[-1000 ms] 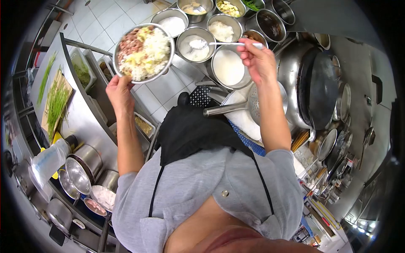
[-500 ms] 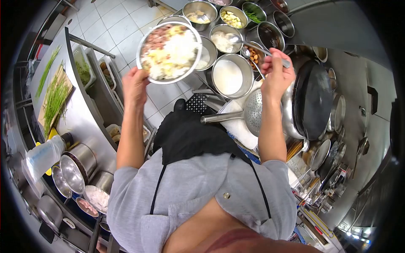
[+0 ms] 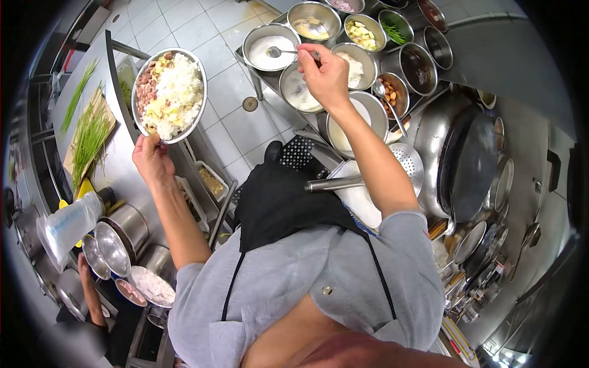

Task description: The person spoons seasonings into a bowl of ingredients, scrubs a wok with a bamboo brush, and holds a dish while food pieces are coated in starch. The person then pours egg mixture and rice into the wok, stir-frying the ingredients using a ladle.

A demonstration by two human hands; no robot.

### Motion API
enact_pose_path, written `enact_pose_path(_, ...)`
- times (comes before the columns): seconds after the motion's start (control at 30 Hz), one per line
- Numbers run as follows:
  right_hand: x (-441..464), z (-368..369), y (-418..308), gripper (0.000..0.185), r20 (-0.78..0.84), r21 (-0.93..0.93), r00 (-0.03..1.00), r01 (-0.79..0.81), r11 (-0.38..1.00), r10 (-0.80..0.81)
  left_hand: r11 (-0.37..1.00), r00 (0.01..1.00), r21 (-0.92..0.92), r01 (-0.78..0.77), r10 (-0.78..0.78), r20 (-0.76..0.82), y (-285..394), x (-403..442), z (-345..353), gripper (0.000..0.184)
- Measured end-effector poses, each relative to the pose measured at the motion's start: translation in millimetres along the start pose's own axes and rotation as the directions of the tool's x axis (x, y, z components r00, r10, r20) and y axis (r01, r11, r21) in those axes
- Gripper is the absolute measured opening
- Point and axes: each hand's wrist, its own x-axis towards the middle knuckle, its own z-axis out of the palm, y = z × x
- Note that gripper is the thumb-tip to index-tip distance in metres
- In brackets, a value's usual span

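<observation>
Well, bowl (image 3: 204, 100) holds rice (image 3: 183, 83); pot (image 3: 248, 44) holds something white (image 3: 261, 58).

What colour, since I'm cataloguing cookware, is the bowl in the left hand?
The bowl is silver-grey; the head view shows it best.

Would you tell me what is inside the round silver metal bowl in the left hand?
The bowl shows white rice, pinkish-brown chunks and pale yellow pieces on top; whatever lies beneath them is covered.
</observation>
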Motion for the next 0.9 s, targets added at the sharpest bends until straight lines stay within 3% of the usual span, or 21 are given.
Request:
enact_pose_path(0.1,9.6,10.7,7.7,0.019,0.033,-0.067,0.998,0.052,0.996,-0.050,0.999,0.999,-0.003,0.035,-0.035,0.005,-3.2,-2.6,-3.1,0.008)
enact_pose_path(0.3,9.7,8.7,0.9,0.019,0.103,0.140,0.974,-0.213,0.967,0.200,0.998,0.998,0.014,0.062,-0.062,0.030,-13.5,-6.3,-4.1,0.007)
enact_pose_path(0.4,12.4,9.1,-1.8,0.019,0.096,0.144,0.966,-0.253,0.957,0.241,0.996,0.996,0.025,0.087,-0.088,0.035,-15.1,-7.0,-2.3,0.006)
enact_pose_path(0.5,14.9,7.7,6.2,0.018,0.085,0.322,0.931,-0.363,0.874,0.356,0.995,0.995,0.042,0.089,-0.091,0.047,-16.6,-7.4,4.5,0.005)
enact_pose_path(0.63,19.7,-14.6,6.8,0.016,0.132,0.583,0.798,-0.542,0.605,0.588,0.995,0.995,0.062,0.077,-0.081,0.065,-12.7,-9.9,15.7,0.004)
enact_pose_path(0.8,12.0,-66.2,-36.8,0.019,0.151,0.621,0.829,-0.503,0.601,0.538,0.994,0.988,0.089,0.058,-0.070,0.138,-17.4,-9.9,42.4,0.005)
enact_pose_path(0.87,4.4,-78.5,-69.9,0.019,0.066,0.548,0.923,-0.351,0.759,0.379,0.991,0.980,0.122,0.052,-0.074,0.184,-19.3,-13.7,62.4,0.009)
enact_pose_path(0.9,2.5,-79.7,-76.7,0.020,-0.065,0.468,0.958,-0.218,0.857,0.279,0.993,0.972,0.100,0.069,-0.090,0.216,-23.3,-16.0,76.3,0.011)
